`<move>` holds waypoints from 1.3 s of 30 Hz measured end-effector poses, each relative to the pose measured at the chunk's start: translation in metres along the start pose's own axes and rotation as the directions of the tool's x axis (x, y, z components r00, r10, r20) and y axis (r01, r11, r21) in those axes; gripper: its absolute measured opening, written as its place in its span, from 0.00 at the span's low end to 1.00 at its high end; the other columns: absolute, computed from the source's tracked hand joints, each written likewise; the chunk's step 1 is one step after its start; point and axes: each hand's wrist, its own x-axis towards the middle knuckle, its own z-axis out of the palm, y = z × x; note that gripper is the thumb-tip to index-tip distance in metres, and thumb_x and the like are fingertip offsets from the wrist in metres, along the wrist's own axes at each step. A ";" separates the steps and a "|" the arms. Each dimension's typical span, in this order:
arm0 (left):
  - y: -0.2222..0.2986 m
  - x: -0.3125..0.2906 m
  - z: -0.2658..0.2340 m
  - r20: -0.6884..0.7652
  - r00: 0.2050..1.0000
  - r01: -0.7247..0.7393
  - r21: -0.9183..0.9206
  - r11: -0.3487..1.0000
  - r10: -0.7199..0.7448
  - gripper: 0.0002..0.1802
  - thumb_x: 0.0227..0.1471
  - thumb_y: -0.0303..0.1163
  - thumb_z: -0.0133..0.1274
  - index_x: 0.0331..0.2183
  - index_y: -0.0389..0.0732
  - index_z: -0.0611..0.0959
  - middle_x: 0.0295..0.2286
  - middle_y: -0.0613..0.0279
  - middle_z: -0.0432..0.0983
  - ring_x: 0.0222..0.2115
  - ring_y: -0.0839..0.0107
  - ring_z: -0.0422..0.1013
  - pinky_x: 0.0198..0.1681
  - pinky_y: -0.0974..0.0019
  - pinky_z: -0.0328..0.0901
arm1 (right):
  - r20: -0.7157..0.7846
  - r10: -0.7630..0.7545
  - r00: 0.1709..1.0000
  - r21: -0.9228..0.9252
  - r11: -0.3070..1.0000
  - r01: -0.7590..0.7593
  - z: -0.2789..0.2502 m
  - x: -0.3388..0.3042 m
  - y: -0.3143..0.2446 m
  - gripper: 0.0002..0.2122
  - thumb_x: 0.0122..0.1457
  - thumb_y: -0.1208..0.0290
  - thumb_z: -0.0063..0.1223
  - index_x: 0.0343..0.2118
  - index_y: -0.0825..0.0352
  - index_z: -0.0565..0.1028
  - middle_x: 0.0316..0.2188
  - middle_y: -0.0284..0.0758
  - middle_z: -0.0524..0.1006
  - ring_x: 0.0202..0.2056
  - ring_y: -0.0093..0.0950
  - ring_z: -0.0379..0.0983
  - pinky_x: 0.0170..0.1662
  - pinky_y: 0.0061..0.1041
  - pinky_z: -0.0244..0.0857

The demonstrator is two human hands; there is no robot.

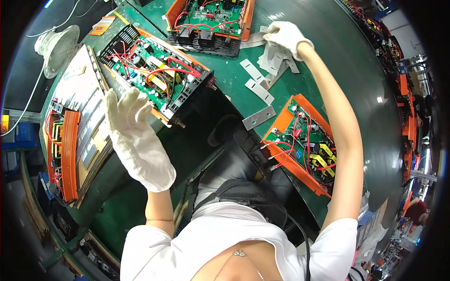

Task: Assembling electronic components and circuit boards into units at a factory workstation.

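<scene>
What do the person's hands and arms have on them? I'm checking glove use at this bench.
Both the left hand and the right hand wear plain white fabric gloves ending at the wrist. The forearms are bare, and short white sleeves cover the shoulders. No markings show.

Labels and packaging around the green bench

A small orange rectangular label (102, 26) lies flat at the far left corner of the bench, beside the black grille end of an open unit; brown cardboard sheets (96, 161) stand stacked on edge along the left side, just under the orange-trimmed unit; no screens or signs show clearly; anything else is too blurred to tell.
</scene>
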 end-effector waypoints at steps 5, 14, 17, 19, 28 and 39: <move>0.000 -0.005 -0.001 0.050 0.998 0.029 -0.017 0.999 -0.028 0.36 0.58 0.51 0.41 0.58 0.35 0.61 0.49 0.52 0.67 0.49 0.64 0.64 0.55 0.60 0.55 | 0.004 -0.005 1.000 0.196 0.981 0.004 -0.027 -0.025 0.000 0.12 0.53 0.64 0.57 0.38 0.64 0.79 0.32 0.28 0.78 0.34 0.17 0.69 0.39 0.19 0.62; 0.017 -0.004 0.030 0.227 0.972 0.033 0.120 0.992 -0.059 0.28 0.58 0.41 0.46 0.54 0.33 0.67 0.45 0.53 0.72 0.46 0.68 0.69 0.51 0.67 0.61 | -0.010 0.058 0.998 0.695 0.718 -0.034 -0.061 -0.052 -0.008 0.14 0.55 0.68 0.57 0.44 0.64 0.76 0.39 0.29 0.77 0.41 0.19 0.73 0.48 0.19 0.65; 0.025 0.009 0.051 0.317 0.945 -0.138 0.156 0.978 0.082 0.21 0.59 0.35 0.45 0.51 0.33 0.72 0.44 0.55 0.74 0.45 0.69 0.69 0.52 0.68 0.60 | -0.048 0.038 0.998 0.668 0.744 0.004 -0.072 -0.063 -0.011 0.13 0.57 0.70 0.54 0.45 0.64 0.75 0.40 0.30 0.77 0.40 0.20 0.74 0.46 0.18 0.68; 0.033 0.020 0.070 0.361 0.917 -0.226 0.124 0.966 0.168 0.16 0.59 0.30 0.45 0.47 0.34 0.76 0.43 0.58 0.74 0.45 0.72 0.69 0.53 0.69 0.60 | -0.002 0.036 0.999 0.637 0.771 -0.026 -0.076 -0.071 -0.013 0.15 0.59 0.66 0.53 0.48 0.62 0.73 0.42 0.27 0.75 0.41 0.18 0.72 0.45 0.17 0.64; 0.025 0.037 0.121 0.491 0.868 -0.115 0.053 0.992 0.074 0.18 0.59 0.33 0.45 0.47 0.34 0.77 0.43 0.56 0.76 0.44 0.71 0.72 0.50 0.69 0.64 | -0.002 0.145 0.989 0.644 0.757 -0.110 -0.021 -0.053 -0.008 0.13 0.58 0.68 0.52 0.46 0.64 0.76 0.42 0.30 0.77 0.42 0.21 0.72 0.46 0.21 0.66; -0.060 0.079 0.170 0.810 0.570 -0.310 0.369 0.876 -0.139 0.48 0.39 0.38 0.62 0.60 0.37 0.58 0.53 0.50 0.66 0.52 0.61 0.65 0.56 0.68 0.58 | -0.121 -0.018 0.992 0.884 0.453 0.116 -0.062 -0.084 -0.007 0.20 0.57 0.81 0.48 0.54 0.67 0.68 0.48 0.32 0.72 0.45 0.18 0.70 0.47 0.13 0.65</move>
